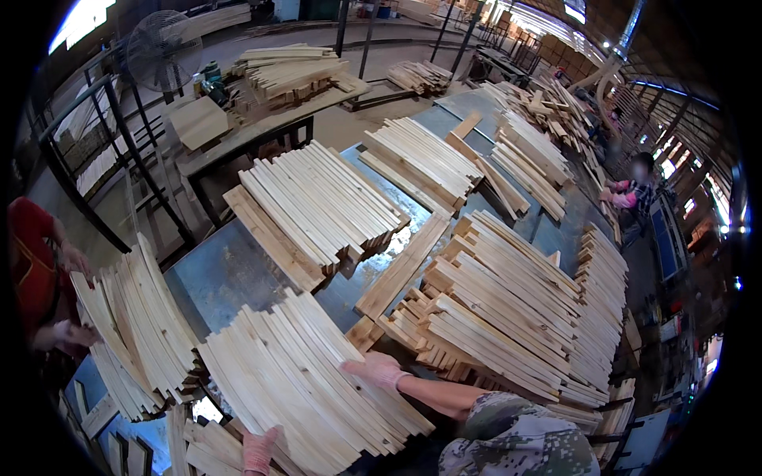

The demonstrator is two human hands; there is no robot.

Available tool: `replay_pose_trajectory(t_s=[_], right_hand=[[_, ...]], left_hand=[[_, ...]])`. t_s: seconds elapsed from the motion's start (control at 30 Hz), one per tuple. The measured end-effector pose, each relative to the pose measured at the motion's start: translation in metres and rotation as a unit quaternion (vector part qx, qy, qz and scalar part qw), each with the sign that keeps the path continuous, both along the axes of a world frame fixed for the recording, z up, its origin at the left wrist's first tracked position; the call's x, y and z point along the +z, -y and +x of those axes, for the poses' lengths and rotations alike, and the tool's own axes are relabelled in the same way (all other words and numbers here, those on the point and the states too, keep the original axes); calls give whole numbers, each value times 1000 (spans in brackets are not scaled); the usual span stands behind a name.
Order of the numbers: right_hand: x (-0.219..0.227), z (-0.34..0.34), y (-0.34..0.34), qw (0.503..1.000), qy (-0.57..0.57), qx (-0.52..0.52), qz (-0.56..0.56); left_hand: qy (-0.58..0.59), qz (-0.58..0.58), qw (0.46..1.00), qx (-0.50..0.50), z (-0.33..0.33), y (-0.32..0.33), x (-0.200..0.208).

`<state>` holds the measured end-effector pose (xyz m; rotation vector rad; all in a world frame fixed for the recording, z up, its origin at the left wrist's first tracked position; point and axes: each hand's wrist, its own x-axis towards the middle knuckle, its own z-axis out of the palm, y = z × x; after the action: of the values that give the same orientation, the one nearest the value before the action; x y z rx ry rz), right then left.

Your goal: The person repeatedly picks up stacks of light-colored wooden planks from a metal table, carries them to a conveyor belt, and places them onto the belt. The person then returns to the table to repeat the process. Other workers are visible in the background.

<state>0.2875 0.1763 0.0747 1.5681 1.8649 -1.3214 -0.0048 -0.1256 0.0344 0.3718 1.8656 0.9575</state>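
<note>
A wide row of pale wooden strips (298, 377) lies side by side in front of me. My right hand (379, 370), in a pinkish glove, rests on the row's right side, fingers stretched out flat over the outer strips. At its lower left edge is my left hand (260, 451), gloved the same way. Its thumb touches the strips, but most of its fingers are hidden, so I cannot tell its grip. To the left, a person in red has a hand (71, 333) beside another row of strips (143, 325).
More strip stacks (317, 202) cover the blue-grey metal table (226, 270). A high pile (500, 317) stands right of my arm. Loose boards (405, 262) lie between stacks. Short offcuts (214, 448) sit at lower left. Another person (631, 190) works at far right. A fan (164, 49) stands behind.
</note>
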Motion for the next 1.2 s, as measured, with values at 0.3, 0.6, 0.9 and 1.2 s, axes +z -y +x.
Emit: replay_pose_trajectory(t_s=[0.3, 0.6, 0.9, 1.2], right_hand=[[-38, 39, 10, 997, -59, -4, -45], [-55, 42, 19, 972, -169, -128, -103], [-45, 68, 47, 946, -207, -193, -156], [-36, 134, 86, 921, -291, -202, -161]], left_hand=[[-22, -93, 994, -45, -31, 51, -112], [115, -2, 986, 118, -4, 36, -93], [167, 19, 984, 53, 40, 24, 32], [103, 7, 987, 127, 119, 62, 99]])
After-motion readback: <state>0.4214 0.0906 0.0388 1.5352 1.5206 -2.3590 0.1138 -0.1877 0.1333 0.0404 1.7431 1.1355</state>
